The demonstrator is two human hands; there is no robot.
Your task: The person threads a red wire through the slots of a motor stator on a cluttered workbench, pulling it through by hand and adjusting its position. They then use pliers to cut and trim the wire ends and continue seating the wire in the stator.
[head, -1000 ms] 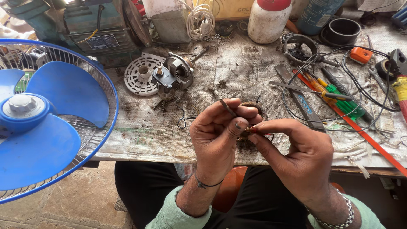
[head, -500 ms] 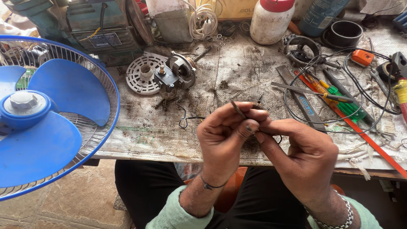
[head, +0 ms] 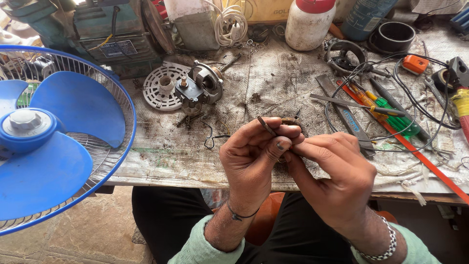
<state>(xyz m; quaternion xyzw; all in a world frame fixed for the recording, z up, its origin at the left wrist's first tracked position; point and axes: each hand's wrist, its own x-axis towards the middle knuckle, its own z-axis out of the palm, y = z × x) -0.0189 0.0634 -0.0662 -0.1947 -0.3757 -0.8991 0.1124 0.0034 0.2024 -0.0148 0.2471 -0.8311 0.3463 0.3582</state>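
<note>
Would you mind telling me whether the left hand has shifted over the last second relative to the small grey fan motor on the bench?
Yes. The left hand has drifted slightly right, away from the small grey fan motor, with its grip closed on a small brown part.

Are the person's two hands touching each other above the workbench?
Touching. The head view shows the left hand and right hand pressed together at the fingertips, both pinching a small dark ring-shaped part with no gap between them.

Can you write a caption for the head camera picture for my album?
Both hands, left hand and right hand, pinch a small dark ring-shaped part over a cluttered workbench beside a blue fan.
</note>
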